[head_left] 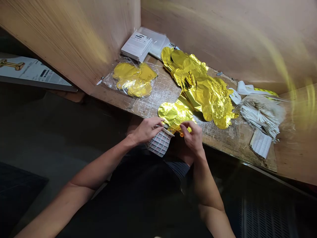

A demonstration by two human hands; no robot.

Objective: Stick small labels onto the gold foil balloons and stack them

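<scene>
Pinching the top edge of a printed label sheet at the centre of the frame, the left hand is closed on it, while the right hand grips the lower end of a gold foil piece at the bench edge. Work on this piece looks unfinished; whether it bears a label cannot be told. A clear bag of folded foil, left of upper centre, seems packed already. The large foil pile, right of centre, lies loose and unbagged, so much probably remains.
</scene>
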